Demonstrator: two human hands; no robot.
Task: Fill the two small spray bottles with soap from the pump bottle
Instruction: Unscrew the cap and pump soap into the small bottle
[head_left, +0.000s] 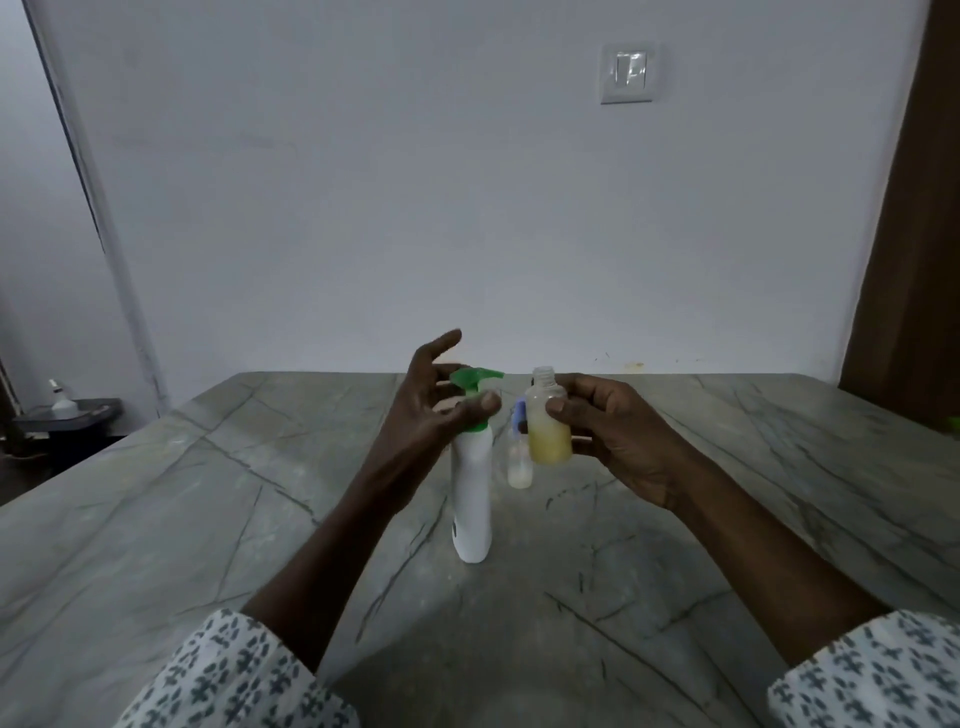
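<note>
Right hand (618, 431): holding first small bottle (548, 423), cap off, about half full of yellow soap.
Left hand (441, 400): spreading wide over green pump of pump bottle (471, 499), standing on worktop (208, 519).
Second small bottle (519, 467): waiting behind, looking nearly empty.

Second small bottle (519, 462) half hidden behind the held bottle (548, 421); pump neck behind left-hand fingers (467, 410).

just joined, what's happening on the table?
A person is filling small bottles from a white pump bottle standing on the table. The right hand holds an uncapped small bottle, about half full of yellowish soap, beside the green pump head. The left hand is open at the pump. A second small bottle stands behind.
</note>
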